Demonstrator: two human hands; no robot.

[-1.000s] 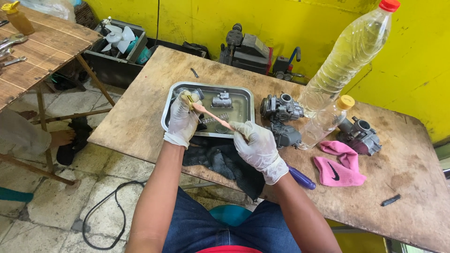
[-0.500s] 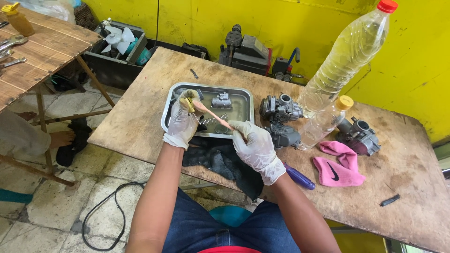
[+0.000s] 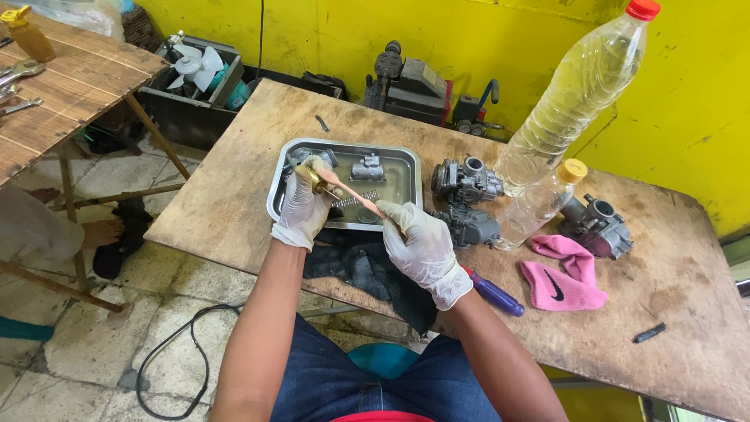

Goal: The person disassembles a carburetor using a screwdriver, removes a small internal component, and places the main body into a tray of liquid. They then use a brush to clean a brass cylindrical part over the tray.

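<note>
My left hand (image 3: 303,209), in a white glove, pinches a small brass part (image 3: 312,181) above the near left corner of a metal tray (image 3: 406,160). My right hand (image 3: 422,248), also gloved, grips a pink toothbrush (image 3: 351,191) whose head rests against the brass part. In the tray lie a grey metal carburetor piece (image 3: 367,167) and a spring (image 3: 353,200). A dark rag (image 3: 359,266) hangs over the table's near edge under my hands.
Carburetors (image 3: 467,181) (image 3: 600,227) stand right of the tray, beside a tall bottle of clear liquid (image 3: 578,98) and a small yellow-capped bottle (image 3: 539,205). A pink sock (image 3: 564,273) and purple screwdriver (image 3: 494,294) lie on the wooden table (image 3: 234,187). A second table with wrenches (image 3: 47,101) is left.
Both hands stay over the tray; the toothbrush has shifted slightly against the brass part. Nothing else has moved.
</note>
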